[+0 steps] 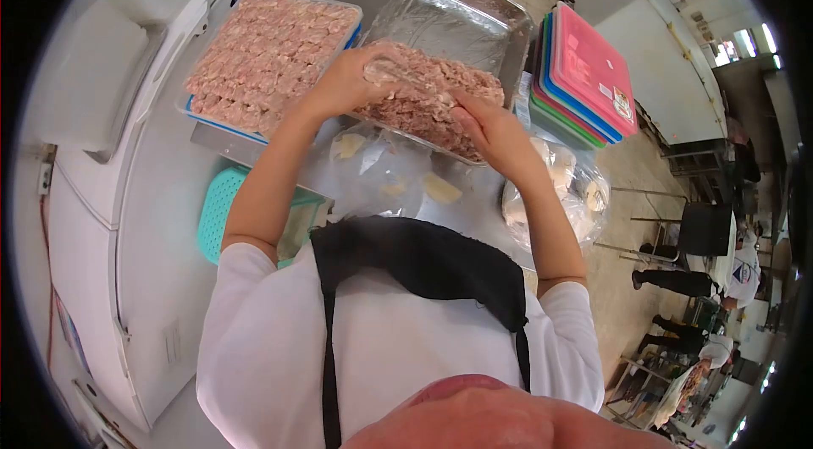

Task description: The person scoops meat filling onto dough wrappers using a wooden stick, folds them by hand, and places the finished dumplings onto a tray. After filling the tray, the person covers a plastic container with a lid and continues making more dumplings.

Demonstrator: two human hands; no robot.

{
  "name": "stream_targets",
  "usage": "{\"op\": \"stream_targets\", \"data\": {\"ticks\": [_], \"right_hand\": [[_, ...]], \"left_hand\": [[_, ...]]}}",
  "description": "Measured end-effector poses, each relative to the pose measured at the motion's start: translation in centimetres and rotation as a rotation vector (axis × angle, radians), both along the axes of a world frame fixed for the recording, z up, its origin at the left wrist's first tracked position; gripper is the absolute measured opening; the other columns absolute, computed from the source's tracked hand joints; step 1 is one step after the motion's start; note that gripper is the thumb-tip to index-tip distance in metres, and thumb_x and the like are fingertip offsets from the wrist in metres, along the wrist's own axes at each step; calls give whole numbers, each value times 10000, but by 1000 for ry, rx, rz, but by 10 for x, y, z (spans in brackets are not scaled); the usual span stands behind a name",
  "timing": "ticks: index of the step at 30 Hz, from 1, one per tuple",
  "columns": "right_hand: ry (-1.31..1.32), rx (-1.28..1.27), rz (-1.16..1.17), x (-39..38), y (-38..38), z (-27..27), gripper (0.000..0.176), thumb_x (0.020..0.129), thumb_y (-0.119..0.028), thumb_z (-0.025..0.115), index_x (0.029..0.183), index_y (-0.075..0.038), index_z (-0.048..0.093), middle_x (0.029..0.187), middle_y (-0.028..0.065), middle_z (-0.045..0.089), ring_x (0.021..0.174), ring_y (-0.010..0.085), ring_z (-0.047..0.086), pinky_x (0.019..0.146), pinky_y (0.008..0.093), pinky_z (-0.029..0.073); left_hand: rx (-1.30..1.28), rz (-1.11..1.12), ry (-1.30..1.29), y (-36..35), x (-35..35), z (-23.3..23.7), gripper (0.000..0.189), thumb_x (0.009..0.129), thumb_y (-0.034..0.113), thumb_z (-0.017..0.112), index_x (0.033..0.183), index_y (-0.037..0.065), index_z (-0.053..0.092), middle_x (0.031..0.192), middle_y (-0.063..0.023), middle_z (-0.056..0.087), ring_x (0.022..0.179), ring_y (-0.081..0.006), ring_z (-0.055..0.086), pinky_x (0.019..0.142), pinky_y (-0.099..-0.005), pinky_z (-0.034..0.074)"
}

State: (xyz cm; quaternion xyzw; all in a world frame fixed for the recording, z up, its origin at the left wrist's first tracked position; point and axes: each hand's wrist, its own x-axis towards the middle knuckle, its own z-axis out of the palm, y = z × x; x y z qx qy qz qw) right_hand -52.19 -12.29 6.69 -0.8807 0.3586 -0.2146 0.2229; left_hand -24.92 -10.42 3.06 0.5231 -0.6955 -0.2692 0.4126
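The main hazard looks to be spillage: the pinkish-brown minced meat (445, 106) is heaped in the near part of the rectangular silver metal tray (466, 5), close to the tray's near wall, so an outward scoop or push could send scraps over it. They would probably land on the clear, crumpled plastic sheet with yellowish pieces (440, 188), just nearside of the tray on the grey metal bench (487, 210). To the tray's left, the clear plastic container of pale pink shaped meat (275, 55) sits close by, its rows heaped high; a knock from the left forearm could disturb them. Meat-smeared fingers could also soil the stacked pink, blue and green plastic lids (584, 68) at the tray's right, or the clear plastic bag of pale rounded pieces (563, 187) at its near right, if they brushed either.

Both hands are at the meat inside the tray. The left hand (354, 82) has its fingers sunk in or coated with mince, so I cannot tell how tight its grip is. The right hand (489, 129) touches the heap, thumb pointing inward; its other fingers are mostly hidden, so how far open that grip is cannot be told either.
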Motion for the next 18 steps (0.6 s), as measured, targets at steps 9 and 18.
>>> {"op": "stream_targets", "data": {"ticks": [9, 18], "right_hand": [[-232, 370, -172, -37, -23, -91, 348, 935, -215, 553, 1181, 31, 574, 1022, 117, 650, 934, 198, 603, 828, 290, 450], [-455, 730, -362, -52, -15, -90, 365, 930, -208, 580, 1217, 19, 566, 727, -54, 529, 577, 4, 411, 507, 157, 304]], "left_hand": [[22, 379, 104, 51, 135, -15, 444, 726, 201, 692, 1128, 38, 596, 1005, -103, 635, 858, -196, 594, 755, -309, 481], [218, 996, -690, 124, 267, -31, 564, 729, 197, 649, 1269, 93, 524, 939, -150, 652, 883, -307, 612, 766, -394, 489]]}}
